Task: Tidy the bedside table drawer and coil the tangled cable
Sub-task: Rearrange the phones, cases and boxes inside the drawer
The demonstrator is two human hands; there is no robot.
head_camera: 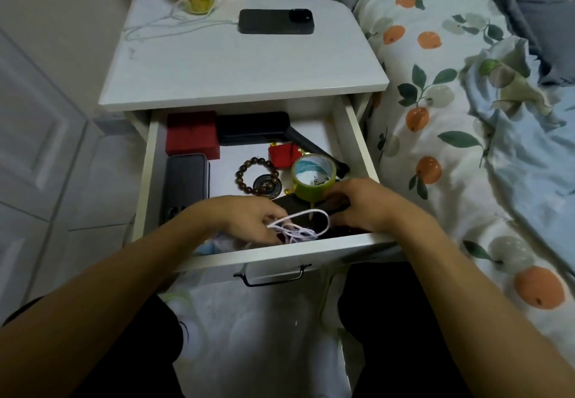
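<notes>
The front corner of the pulled-out white drawer is hard to read: both hands cover it, and a dark flat thing under them shows only as a glossy edge. The left hand's fingers curl down and pinch the thin white tangled cable, which lies bunched at the drawer's front, one loop arching up toward the right hand. The right hand's fingertips are tucked beneath the roll of green-yellow adhesive tape, so whether they grip it or only touch it cannot be told. Something pale and bluish under the left wrist is blurred beyond naming.

The cable looks knotted into several small loops, with no end visible.

Further back in the drawer lie a dark red square box, a black flat case partly beneath the white table top, a grey phone-like slab cut off by the left forearm, a brown wooden bead bracelet and a small red pouch. On the table rests a black smartphone with a white charging lead plugged in; the bottles behind it are cropped by the frame's top edge.
</notes>
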